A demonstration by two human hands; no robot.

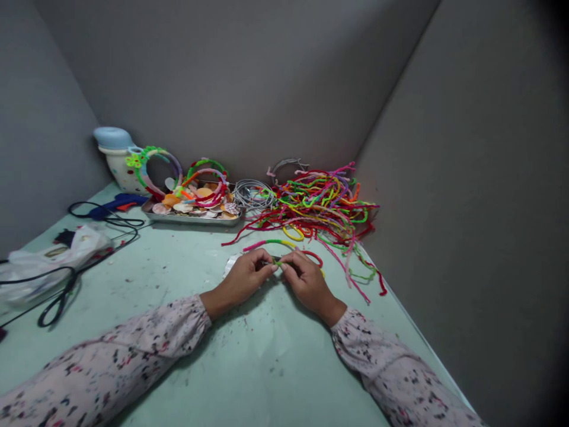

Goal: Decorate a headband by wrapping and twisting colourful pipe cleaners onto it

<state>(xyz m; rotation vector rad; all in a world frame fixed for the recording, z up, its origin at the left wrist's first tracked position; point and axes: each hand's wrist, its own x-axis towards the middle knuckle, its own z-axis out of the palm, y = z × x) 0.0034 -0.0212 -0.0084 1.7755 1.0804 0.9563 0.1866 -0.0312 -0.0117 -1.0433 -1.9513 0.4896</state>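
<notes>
My left hand (247, 274) and my right hand (306, 277) meet at the middle of the pale green table (249, 362), fingertips pinched together on a headband (284, 246) wrapped in pink, green, yellow and red pipe cleaner. The headband arcs away from my fingers toward the wall. A small green piece shows between my fingertips. Behind the hands lies a big tangle of coloured pipe cleaners (322, 204).
A metal tray (191, 218) with shells and finished headbands stands at the back. Bare wire headbands (253, 194) lie beside it. A blue glue gun (116, 203), black cables (106, 222), scissors (56, 305) and a plastic bag (53, 261) lie left. Grey walls enclose the table.
</notes>
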